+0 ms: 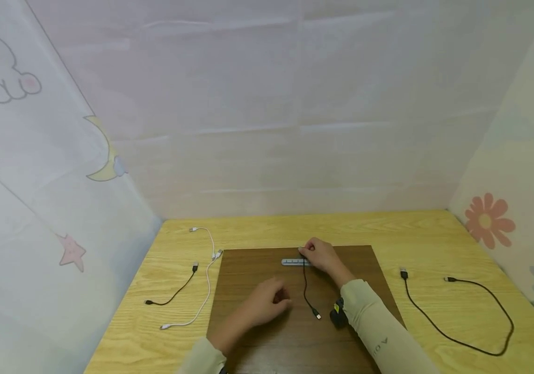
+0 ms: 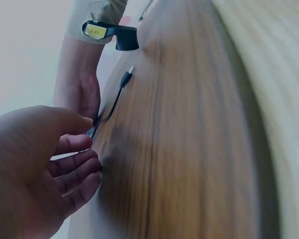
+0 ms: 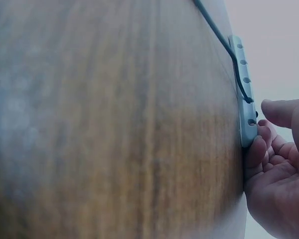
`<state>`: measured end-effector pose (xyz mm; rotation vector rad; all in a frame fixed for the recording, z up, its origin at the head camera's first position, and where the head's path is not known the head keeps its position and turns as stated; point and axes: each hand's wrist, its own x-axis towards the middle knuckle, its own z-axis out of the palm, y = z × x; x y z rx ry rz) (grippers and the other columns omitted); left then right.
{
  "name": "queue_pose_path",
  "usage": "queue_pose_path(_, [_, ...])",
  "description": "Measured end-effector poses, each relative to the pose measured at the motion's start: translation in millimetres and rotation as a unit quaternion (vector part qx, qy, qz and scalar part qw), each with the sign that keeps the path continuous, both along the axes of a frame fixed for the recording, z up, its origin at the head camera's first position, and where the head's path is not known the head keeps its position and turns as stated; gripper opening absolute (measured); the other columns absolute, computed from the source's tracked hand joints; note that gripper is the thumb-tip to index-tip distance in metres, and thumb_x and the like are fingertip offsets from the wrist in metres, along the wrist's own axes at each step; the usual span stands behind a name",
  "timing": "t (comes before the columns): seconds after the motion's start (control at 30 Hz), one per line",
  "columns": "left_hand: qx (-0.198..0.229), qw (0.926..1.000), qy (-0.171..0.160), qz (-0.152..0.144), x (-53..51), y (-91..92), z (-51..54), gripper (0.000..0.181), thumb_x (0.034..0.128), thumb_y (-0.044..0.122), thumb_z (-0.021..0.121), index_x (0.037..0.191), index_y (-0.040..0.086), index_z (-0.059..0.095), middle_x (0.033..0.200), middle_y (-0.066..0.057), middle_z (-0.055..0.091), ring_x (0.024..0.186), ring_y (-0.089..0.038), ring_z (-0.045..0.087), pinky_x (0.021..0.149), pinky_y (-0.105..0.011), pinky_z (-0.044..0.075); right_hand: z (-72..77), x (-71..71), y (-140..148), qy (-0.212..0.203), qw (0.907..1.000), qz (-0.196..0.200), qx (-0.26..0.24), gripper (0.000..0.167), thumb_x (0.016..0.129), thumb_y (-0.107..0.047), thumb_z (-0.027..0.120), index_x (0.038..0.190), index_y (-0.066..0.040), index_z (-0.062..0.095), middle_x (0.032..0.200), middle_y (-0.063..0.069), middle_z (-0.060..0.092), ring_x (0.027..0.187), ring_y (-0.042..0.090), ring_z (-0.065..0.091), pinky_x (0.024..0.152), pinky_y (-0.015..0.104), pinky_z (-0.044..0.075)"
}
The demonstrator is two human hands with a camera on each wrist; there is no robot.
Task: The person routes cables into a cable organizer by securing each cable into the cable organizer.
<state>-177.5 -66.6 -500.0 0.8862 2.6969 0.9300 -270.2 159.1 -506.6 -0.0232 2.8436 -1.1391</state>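
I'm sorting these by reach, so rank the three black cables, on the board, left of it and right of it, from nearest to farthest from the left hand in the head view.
From the left hand:
1. Board cable: just to its right.
2. Left cable: on the table, left of the board.
3. Right cable: beyond the board's right edge.

Black cable (image 3: 228,47) in pale strip's (image 3: 248,133) slot.
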Motion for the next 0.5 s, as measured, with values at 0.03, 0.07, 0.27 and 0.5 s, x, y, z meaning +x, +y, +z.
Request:
queue_pose_path(0.03, [-0.01, 0.9999, 0.006, 0.0, 3.0, -6.3, 0.2, 0.011, 0.096, 0.026, 0.07, 0.101, 0.016, 0.066, 0.099, 0.008, 0.062, 0.095, -0.008, 0.058, 0.085, -0.028, 0.052, 0.4, 0.3, -0.2, 0.0, 1.0, -0.001, 0.0, 0.024, 0.099, -0.032, 0.064, 0.097, -0.008, 0.062, 0.085, 0.004, 0.06, 0.074, 0.019, 0.053, 0.063, 0.031, 0.042])
queue_pose_path(0.07, [-0.02, 0.9997, 0.011, 0.001, 6.0, -12.6, 0.3, 0.014, 0.0961, 0.027, 0.07, 0.104, 0.017, 0.067, 0.103, 0.008, 0.062, 0.1, -0.01, 0.058, 0.089, -0.031, 0.052, 0.6, 0.7, -0.2, -0.001, 1.0, 0.0, -0.001, 0.024, 0.1, -0.032, 0.064, 0.098, -0.008, 0.063, 0.085, 0.004, 0.06, 0.073, 0.019, 0.053, 0.063, 0.031, 0.042])
queue_pose_path(0.27, [-0.092, 0.9937, 0.062, 0.016, 22.8, -46.2, -1.3, 0.031, 0.0947, 0.039, 0.071, 0.12, 0.02, 0.068, 0.122, 0.007, 0.064, 0.118, -0.016, 0.057, 0.102, -0.043, 0.048, -1.4, 2.8, 0.4, -0.014, 0.9999, 0.0, -0.008, 0.026, 0.101, -0.033, 0.063, 0.102, -0.007, 0.063, 0.085, 0.004, 0.061, 0.071, 0.018, 0.053, 0.062, 0.031, 0.043])
queue_pose_path(0.5, [-0.139, 0.984, 0.109, 0.025, 42.8, -72.3, -9.0, 0.057, 0.0942, 0.058, 0.063, 0.137, 0.021, 0.061, 0.141, 0.002, 0.057, 0.128, -0.022, 0.052, 0.106, -0.052, 0.044, 0.9, 2.1, 4.7, -0.025, 0.9995, 0.004, -0.017, 0.029, 0.101, -0.036, 0.061, 0.106, -0.007, 0.065, 0.091, 0.006, 0.062, 0.076, 0.02, 0.053, 0.065, 0.032, 0.044])
